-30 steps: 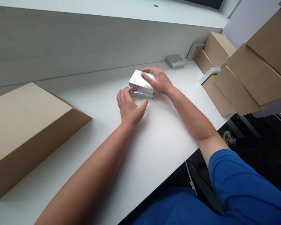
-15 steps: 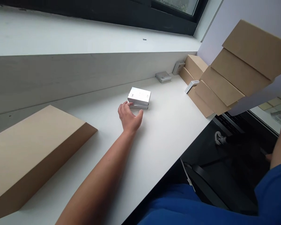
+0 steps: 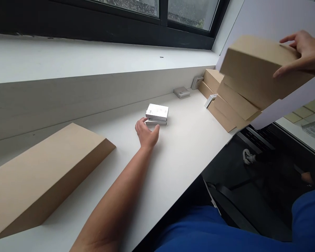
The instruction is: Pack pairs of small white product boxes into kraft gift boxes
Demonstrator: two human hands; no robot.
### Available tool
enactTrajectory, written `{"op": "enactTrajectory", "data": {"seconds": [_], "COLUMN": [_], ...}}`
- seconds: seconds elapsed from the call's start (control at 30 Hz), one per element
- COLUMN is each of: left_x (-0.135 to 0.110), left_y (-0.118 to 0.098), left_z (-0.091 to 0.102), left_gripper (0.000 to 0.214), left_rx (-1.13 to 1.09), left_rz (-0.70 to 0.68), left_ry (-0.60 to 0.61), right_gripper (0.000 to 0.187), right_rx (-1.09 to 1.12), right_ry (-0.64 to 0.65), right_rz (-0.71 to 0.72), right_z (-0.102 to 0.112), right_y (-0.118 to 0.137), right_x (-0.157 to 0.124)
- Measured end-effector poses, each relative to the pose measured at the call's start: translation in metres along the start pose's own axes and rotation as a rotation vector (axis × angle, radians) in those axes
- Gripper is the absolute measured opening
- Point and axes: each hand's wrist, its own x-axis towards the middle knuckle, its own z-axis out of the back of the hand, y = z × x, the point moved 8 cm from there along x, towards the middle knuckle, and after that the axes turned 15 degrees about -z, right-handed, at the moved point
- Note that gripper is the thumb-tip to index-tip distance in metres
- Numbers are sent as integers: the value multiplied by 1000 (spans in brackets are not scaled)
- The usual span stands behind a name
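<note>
Two small white boxes [image 3: 157, 112] lie stacked on the white table [image 3: 178, 157] near the wall. My left hand [image 3: 146, 133] rests on the table against their near left corner, fingers curled round the lower box. My right hand [image 3: 301, 52] is raised at the upper right, fingers spread over the far end of a brown cardboard box [image 3: 257, 64] and gripping it. That box is the topmost of a leaning pile of brown boxes [image 3: 233, 105] at the table's right end.
A large brown cardboard box [image 3: 42, 175] lies at the left of the table. More small white boxes [image 3: 182, 92] sit at the far right by the wall. A window ledge [image 3: 94, 63] runs above. A dark chair and floor lie below on the right.
My right hand left the top white box, went out of sight to the right, and now grips the top brown box. My view tilted up; the left hand stayed.
</note>
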Motion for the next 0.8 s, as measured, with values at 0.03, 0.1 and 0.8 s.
{"op": "enactTrajectory", "data": {"seconds": [0.03,0.1,0.8], "left_x": [0,0,-3], "left_y": [1,5,16], "left_z": [0,1,4], "left_gripper": [56,58,47], "left_rx": [-9,-30,-231], "left_rz": [8,24,42], "left_ry": [-5,-11,-123], "right_gripper": [37,72,124], "right_rx": [-147,-391,-282], "right_ry": [26,83,721], "right_rz": [-87,-80,260], "right_z": [-18,-65,-349], "right_y": [5,29,20], "right_x": [-14,-51,-254]}}
